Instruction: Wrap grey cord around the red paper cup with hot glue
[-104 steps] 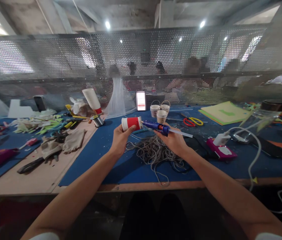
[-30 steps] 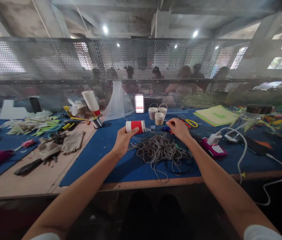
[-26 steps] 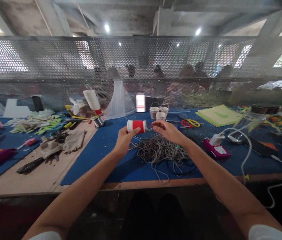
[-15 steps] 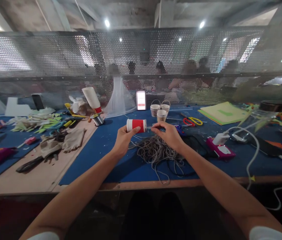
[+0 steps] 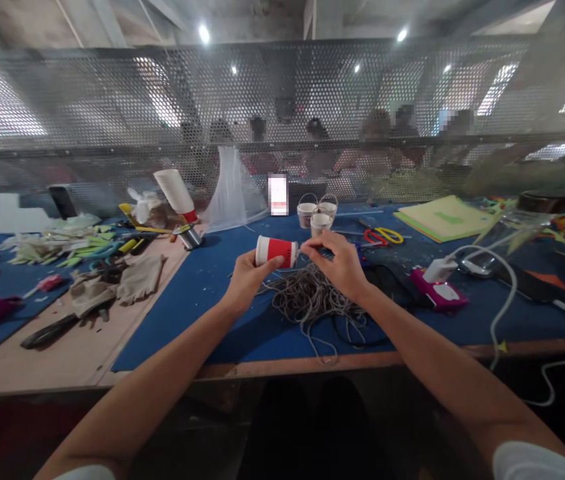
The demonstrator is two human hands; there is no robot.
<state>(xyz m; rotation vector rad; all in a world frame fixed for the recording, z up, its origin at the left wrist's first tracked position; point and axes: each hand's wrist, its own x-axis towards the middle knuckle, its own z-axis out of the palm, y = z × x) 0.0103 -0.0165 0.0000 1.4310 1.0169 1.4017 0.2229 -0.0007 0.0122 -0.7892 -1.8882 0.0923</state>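
My left hand (image 5: pixel 248 277) is wrapped round a red and white paper cup (image 5: pixel 277 252), which lies on its side in the air above the table. Close to the cup's right end, my right hand (image 5: pixel 335 263) has its thumb and forefinger pinched together. Something thin and pale seems to be between those fingertips, too small to name. Beneath both hands is a tangled heap of grey cord (image 5: pixel 302 297). Just behind the right hand stand small white cups with cord handles, such as the front cup (image 5: pixel 320 223).
Red and yellow scissors (image 5: pixel 385 236) lie right of the small cups. A purple power strip (image 5: pixel 439 293) with a white cable sits at right, near a large jar (image 5: pixel 512 233). At left are stacked paper cups (image 5: pixel 175 192), a wire spool (image 5: pixel 189 237) and gloves (image 5: pixel 139 280).
The head view has shifted slightly. The paper cup has tilted a little, and my right hand stays pinched by its end.
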